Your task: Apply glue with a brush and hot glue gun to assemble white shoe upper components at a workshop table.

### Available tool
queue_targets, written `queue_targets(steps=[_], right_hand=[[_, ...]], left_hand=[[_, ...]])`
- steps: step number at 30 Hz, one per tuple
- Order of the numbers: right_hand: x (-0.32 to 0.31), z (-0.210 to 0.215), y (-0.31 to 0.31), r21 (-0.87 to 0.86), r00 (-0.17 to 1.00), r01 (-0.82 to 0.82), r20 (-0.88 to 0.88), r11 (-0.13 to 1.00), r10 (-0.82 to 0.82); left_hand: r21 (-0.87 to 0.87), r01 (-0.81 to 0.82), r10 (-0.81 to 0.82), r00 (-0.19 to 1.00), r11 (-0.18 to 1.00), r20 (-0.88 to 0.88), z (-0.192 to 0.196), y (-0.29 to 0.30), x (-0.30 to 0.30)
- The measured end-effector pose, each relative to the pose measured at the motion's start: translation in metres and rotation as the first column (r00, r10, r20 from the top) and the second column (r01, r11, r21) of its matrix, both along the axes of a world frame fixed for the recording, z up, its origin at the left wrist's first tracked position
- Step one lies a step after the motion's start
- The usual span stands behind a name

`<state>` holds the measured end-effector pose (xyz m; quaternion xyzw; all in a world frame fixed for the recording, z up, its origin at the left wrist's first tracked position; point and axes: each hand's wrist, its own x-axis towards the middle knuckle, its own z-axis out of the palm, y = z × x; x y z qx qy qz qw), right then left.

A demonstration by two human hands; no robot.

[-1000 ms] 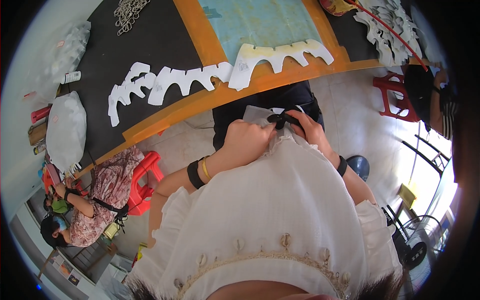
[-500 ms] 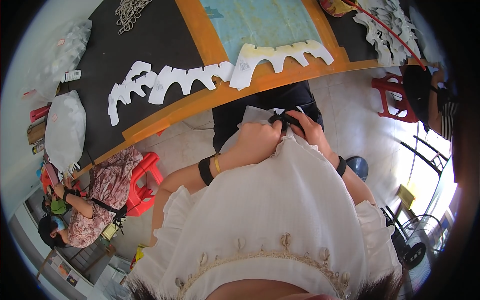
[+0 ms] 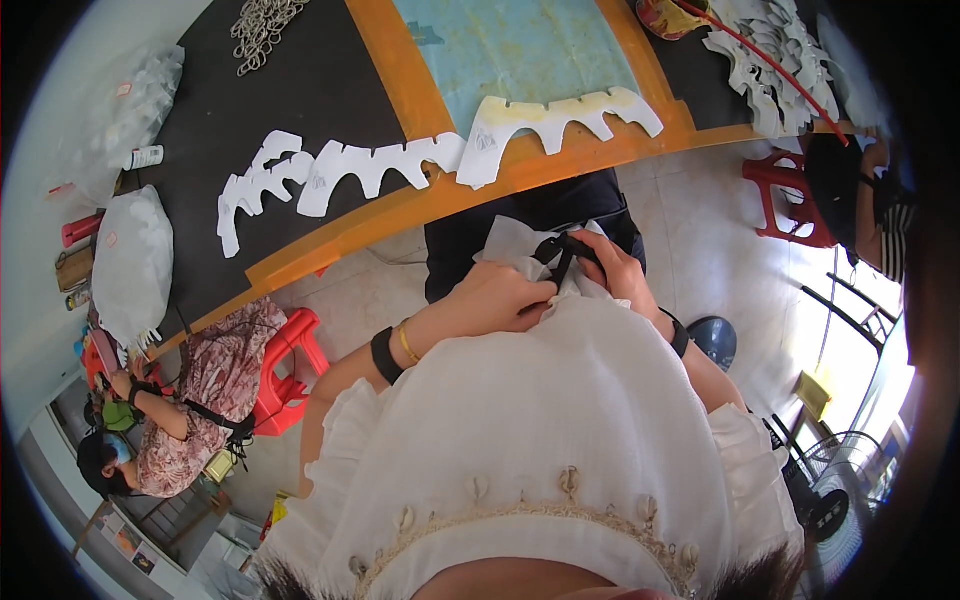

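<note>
At my waist, in front of the white blouse (image 3: 540, 400), both hands work on a black strap (image 3: 562, 262). My left hand (image 3: 505, 295) is closed at the strap's lower end, with its fingertips partly hidden by bunched white cloth. My right hand (image 3: 615, 268) curls round the dark upper part of the strap, and what lies under its fingers is hard to make out. White paper-like cutouts with scalloped edges lie along the near side of the table, the closest being a yellow-smeared cutout (image 3: 555, 122).
The black table (image 3: 290, 85) has an orange-taped edge (image 3: 340, 247). A metal chain (image 3: 262, 30) and a heap of white cutouts (image 3: 765, 60) lie on it. At left, a person (image 3: 190, 420) sits by a red stool (image 3: 290, 375); another red stool (image 3: 785, 195) and person are at right.
My left hand has drawn slightly down and left, so more of the black strap shows between my hands. The right hand has shifted slightly. The cutouts lie as before.
</note>
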<state>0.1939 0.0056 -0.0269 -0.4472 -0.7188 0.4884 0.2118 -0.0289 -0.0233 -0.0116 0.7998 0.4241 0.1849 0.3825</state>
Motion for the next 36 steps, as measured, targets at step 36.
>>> queue_targets(steps=[36], right_hand=[[0.018,0.003,0.024,-0.274,0.861,-0.502,-0.249,0.821,0.443]], left_hand=[[-0.312,-0.002,-0.035,0.993,0.950,-0.113,-0.005,-0.024,-0.044]])
